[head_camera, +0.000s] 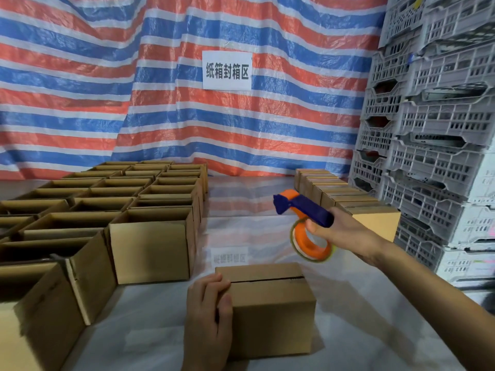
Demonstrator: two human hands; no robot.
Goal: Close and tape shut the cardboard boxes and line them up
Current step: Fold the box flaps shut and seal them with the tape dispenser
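Hands were both busy: the left hand [207,314] held the left end of a closed cardboard box [273,317], its fingers curled over the top edge and its thumb lying on the near face, while the right hand [345,231] was wrapped round the blue handle of an orange tape dispenser [308,210]. That dispenser hung in the air beyond the box and to its right, not touching it, with its blue head pointing away to the left and the tape roll hanging below the handle. The box stood on the white-covered bench [150,317] between the two hands, its top flaps folded down with a dark seam running along the middle. Left of the left hand, open cardboard boxes [150,247] stood packed side by side in several rows, reaching far back. Just beyond the right hand, a line of closed boxes [348,199] ran away toward the back. Right of that hand rose stacks of grey plastic crates [434,162]. Behind everything hung a red, white and blue striped tarp [107,89] bearing a white paper sign [227,70].
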